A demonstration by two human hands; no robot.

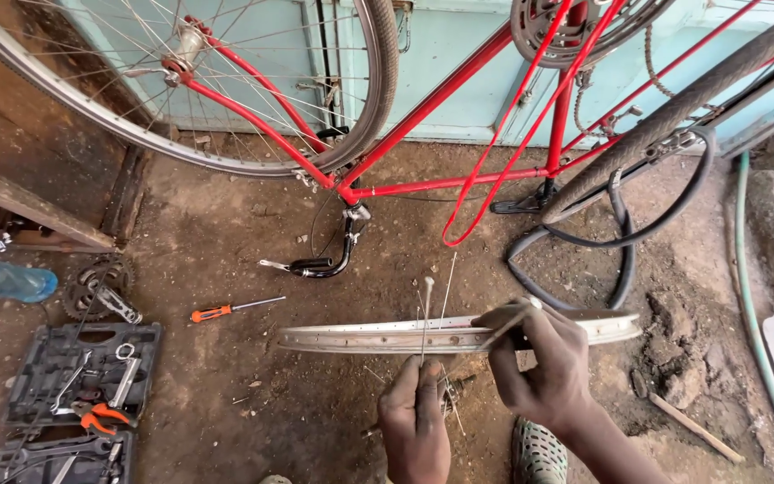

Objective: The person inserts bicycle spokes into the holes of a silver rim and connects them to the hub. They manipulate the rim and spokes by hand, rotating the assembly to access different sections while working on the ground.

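1. While the bare silver metal wheel rim (378, 337) is held edge-on just above the dirt ground (226, 376), spoking is judged to be at an early stage: only a few thin steel spokes (448, 289) are seen standing up from it, and most of the rim holes appear unfilled.
2. One spoke is pinched between the thumb and fingers of the left hand (416, 417), fingers pressed together around it, low and central in the view.
3. The rim's right part is gripped by the right hand (539, 358), fingers curled closed over it and a spoke end apparently nipped at the fingertips; the exact pinch cannot be told.
4. No hub is made out clearly under the hands; lacing, truing and tyre fitting are judged to be left.
5. A red-framed bicycle (432, 106) is seen upside down behind, one spoked wheel still mounted at upper left.
6. A black rubber inner tube (624, 246) is looped on the ground just beyond the rim, near the right hand, and could snag.
7. An orange-handled screwdriver (226, 311) is lying left of the rim, well apart from an open black plastic tool case (78, 372) and a toothed crank sprocket (100, 289).
8. A green sandal (537, 453) is seen below the right wrist.
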